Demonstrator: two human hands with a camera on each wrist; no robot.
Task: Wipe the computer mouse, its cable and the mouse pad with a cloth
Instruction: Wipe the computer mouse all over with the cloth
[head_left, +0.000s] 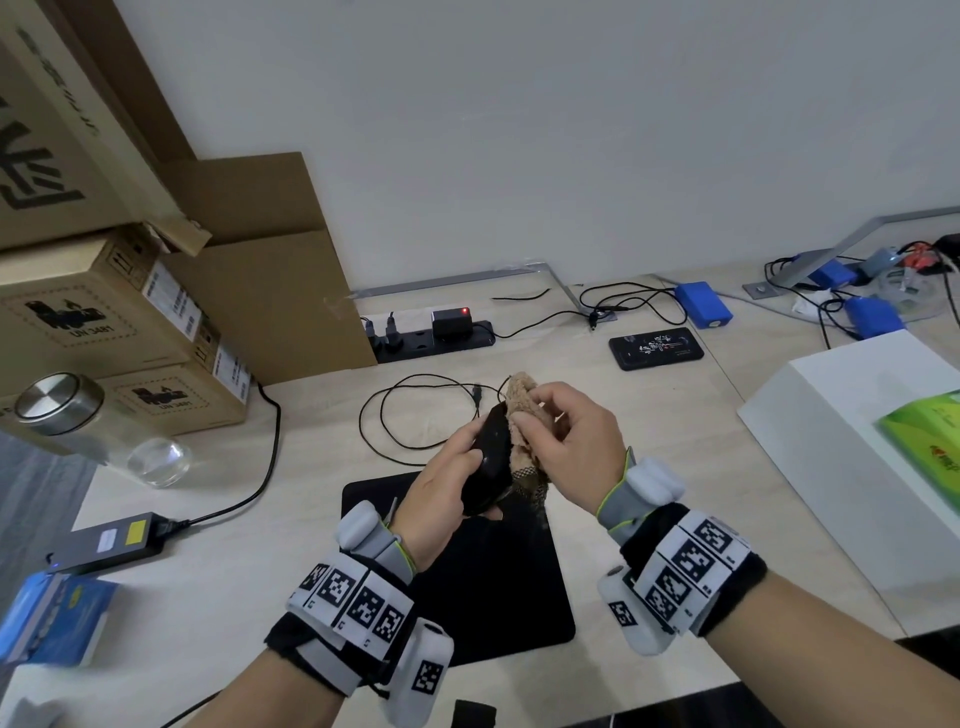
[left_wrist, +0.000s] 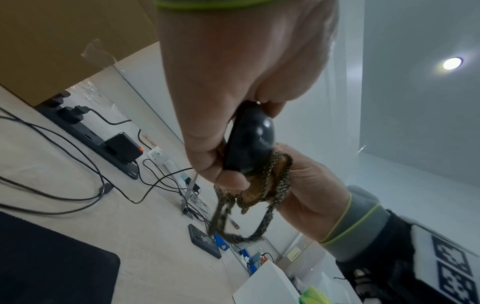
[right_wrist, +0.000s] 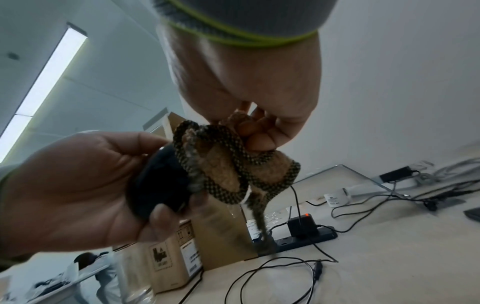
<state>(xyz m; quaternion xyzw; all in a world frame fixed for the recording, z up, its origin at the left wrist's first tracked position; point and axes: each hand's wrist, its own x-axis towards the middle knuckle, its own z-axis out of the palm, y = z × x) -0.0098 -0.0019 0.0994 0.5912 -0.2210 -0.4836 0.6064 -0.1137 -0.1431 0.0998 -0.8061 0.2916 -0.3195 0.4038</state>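
- Left hand (head_left: 447, 483) is raised above the pad (head_left: 498, 587), fingers curled round the black mouse (head_left: 488, 457), thumb on its side.
- Right hand (head_left: 571, 447) bunches the cloth (head_left: 524, 415), pressing it against the mouse.
- The cable (head_left: 410, 410) loops on the worktop (head_left: 260, 519) behind.

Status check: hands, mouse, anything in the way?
Left hand grips mouse, lifted above pad. Right hand presses cloth against it. Cable looped on desk, nothing blocking.
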